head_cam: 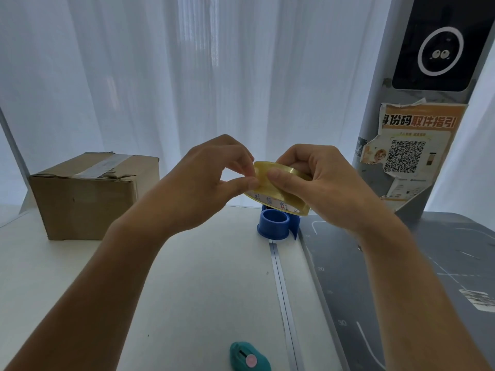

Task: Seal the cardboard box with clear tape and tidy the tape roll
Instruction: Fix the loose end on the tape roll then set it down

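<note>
Tape roll (281,183), glossy yellow, above the blue dispenser (276,223), clasped by our right hand (321,178), rim pinched by our left hand (209,180).

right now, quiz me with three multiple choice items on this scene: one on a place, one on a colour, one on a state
1. Where on the table does the cardboard box stand?
A) far left
B) far right
C) near edge, centre

2. What colour is the empty tape holder?
A) red
B) blue
C) black

3. The tape roll is:
A) lying flat on the table
B) seated on the tape holder
C) held up by both hands

Answers:
1 A: the cardboard box sits at the far left, away from both arms.
2 B: its ring and base are plainly blue.
3 C: the right hand grips the tape roll and the left hand pinches its rim, in the air above the tape holder.
</note>
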A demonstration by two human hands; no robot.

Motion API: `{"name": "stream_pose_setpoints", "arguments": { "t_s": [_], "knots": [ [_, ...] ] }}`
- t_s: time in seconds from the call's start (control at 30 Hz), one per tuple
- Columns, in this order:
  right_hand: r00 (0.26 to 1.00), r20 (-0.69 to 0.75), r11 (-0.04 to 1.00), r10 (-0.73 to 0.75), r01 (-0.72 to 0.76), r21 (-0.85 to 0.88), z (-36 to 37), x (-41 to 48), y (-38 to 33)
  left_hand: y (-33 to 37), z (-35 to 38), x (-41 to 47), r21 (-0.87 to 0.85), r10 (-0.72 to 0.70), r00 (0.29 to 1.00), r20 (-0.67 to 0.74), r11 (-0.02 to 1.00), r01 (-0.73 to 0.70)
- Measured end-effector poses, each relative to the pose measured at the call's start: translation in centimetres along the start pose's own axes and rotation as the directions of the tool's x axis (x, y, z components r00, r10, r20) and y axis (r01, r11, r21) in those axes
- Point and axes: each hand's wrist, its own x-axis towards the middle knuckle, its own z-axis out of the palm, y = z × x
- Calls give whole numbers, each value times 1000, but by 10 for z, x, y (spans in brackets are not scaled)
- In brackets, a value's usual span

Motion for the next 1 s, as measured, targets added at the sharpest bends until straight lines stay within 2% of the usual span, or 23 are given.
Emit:
{"name": "stream_pose_setpoints", "arguments": {
  "t_s": [0.17, 0.47, 1.0],
  "knots": [
    [1000, 8, 1000, -16, 16, -17, 0, 1, -1, 3, 2, -1, 79, 30, 1000, -9, 996, -29],
    [988, 141, 996, 70, -77, 48, 5, 1, 0, 14, 11, 0, 277, 44, 985, -167, 961, 4],
    [969, 229, 959, 89, -145, 242, 29, -3, -9, 19, 10, 1, 147, -95, 919, -384, 976, 162]
  ]
}}
